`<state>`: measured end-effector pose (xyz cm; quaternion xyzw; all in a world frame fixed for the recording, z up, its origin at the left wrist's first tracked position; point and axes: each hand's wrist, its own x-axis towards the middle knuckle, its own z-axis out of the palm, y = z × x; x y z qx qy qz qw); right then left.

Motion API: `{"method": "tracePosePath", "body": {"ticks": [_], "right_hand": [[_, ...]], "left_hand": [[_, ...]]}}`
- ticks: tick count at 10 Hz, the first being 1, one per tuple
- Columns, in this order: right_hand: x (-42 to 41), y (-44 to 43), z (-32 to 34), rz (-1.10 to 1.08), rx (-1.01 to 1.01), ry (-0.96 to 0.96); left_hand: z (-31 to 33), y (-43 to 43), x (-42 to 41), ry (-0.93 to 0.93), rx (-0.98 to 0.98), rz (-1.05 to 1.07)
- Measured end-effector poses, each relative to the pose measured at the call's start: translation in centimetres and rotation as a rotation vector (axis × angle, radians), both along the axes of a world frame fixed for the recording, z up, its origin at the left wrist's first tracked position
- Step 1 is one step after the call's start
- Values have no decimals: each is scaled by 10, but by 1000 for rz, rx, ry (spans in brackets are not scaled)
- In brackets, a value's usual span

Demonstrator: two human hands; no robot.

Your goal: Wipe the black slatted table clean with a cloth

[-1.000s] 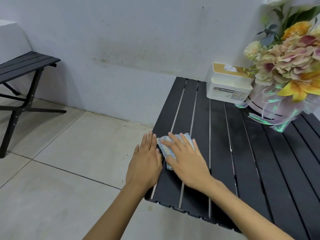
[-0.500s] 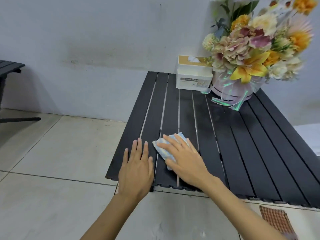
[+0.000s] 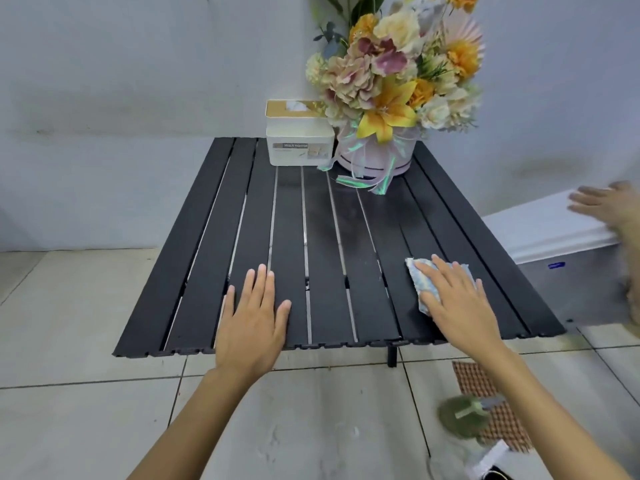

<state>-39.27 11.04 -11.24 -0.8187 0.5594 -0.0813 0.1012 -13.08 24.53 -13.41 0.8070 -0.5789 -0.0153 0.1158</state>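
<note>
On front of white tissue box (image 3: 300, 147): grey label strip with dark print, too blurred to read. On grey cabinet (image 3: 571, 289) at right: small blue mark, likewise unreadable.

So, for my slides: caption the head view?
Right hand presses cloth onto black slatted table; left hand rests flat nearby.

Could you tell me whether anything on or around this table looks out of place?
The table slats look unevenly spaced: light gaps show on the left and middle, none on the right. A checked cloth and a blurred green object lie on the floor by its near right corner. Nothing looks spilled.
</note>
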Motion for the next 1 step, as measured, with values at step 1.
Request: {"method": "tracePosePath", "body": {"ticks": [1], "right_hand": [[1, -1, 1, -2, 3, -32]], "left_hand": [[3, -1, 0, 26, 22, 21]]}}
